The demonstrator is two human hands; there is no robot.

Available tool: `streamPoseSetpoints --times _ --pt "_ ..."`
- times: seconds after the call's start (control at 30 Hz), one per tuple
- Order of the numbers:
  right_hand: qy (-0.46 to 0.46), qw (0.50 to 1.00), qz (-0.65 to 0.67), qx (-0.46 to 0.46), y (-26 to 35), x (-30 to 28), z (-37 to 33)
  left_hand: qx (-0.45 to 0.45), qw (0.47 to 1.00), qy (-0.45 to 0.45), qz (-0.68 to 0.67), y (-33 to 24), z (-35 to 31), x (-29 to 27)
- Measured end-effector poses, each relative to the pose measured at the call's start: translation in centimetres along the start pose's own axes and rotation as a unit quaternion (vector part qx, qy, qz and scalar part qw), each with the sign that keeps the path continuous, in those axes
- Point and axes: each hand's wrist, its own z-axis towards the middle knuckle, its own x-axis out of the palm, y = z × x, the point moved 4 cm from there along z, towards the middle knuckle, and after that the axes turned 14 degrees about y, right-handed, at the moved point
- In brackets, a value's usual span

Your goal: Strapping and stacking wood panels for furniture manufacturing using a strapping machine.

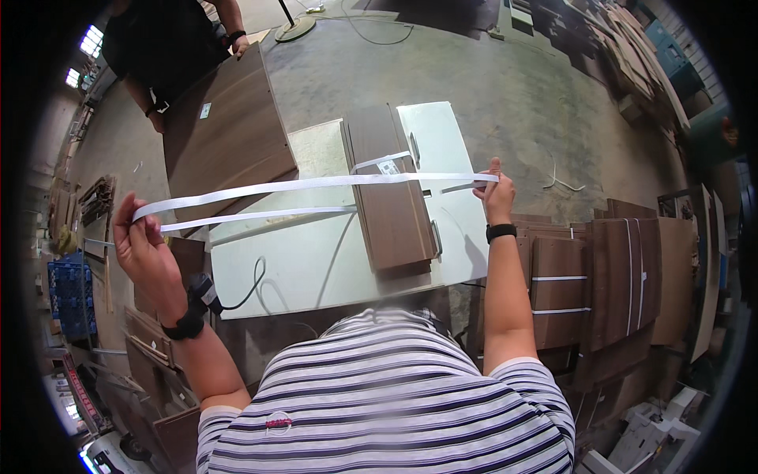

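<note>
A white strap stretches in a long loop between my two hands, above a white-topped table. My left hand grips the loop's left end, fingers curled round it. On the right, my right hand pinches the other end with the thumb up. Under the strap lies a narrow stack of dark brown wooden boards, with a metal handle along its right side. Another white band crosses the stack near its far part, beside a printed label.
A co-worker across the table holds a large brown panel upright at the far left. Strapped board stacks stand at the right. A black cable curls on the white tabletop. Planks lean at the far right.
</note>
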Motion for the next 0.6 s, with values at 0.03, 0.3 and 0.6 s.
streamPoseSetpoints --times 0.03,0.3,0.6 --pt "0.001 1.0 0.003 0.001 -0.4 -0.1 0.3 0.001 1.0 0.001 0.003 0.0 -0.1 0.1" --pt "0.072 0.991 -0.111 0.003 -9.1 3.6 4.8 -0.012 0.993 0.066 0.096 -1.0 -1.5 4.0" --pt "0.155 0.986 -0.037 0.041 -10.5 8.0 3.3 -0.021 0.978 0.119 0.172 -1.1 -3.1 6.2"
